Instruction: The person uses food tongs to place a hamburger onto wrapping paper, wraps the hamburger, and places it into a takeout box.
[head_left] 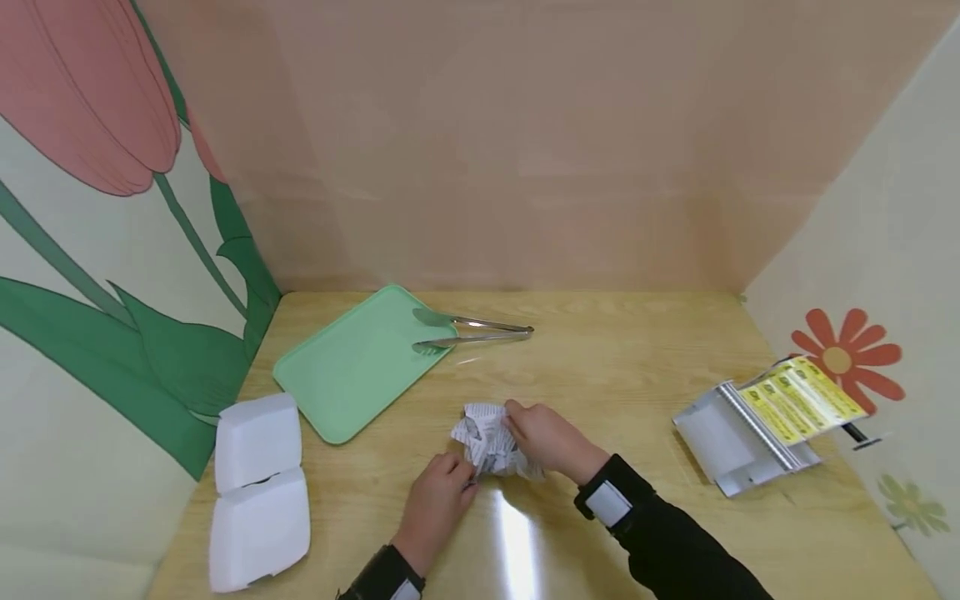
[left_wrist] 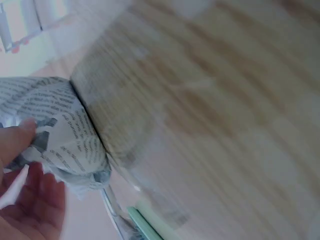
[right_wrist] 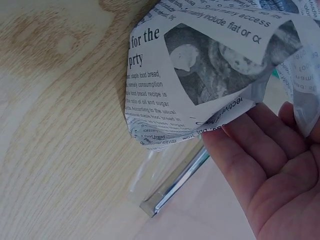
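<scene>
Fingers (left_wrist: 47, 200) of left hand (head_left: 435, 504) and right hand (head_left: 553, 440) pinch crumpled printed paper (head_left: 486, 433).

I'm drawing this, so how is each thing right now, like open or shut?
White box, open
Green tray, lying flat
Tongs, spread open, tips over the tray
Printed paper, crumpled
Left fingers, holding the paper
Right fingers, holding the paper
Metal holder, bearing a yellow printed piece

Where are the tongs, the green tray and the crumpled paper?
Tongs (head_left: 491, 337): head view, on the lower of the two metal arms.
Tray (head_left: 352, 367): head view, on its bare flat middle.
Paper (head_left: 491, 440): head view, on its printed, crumpled surface.
</scene>
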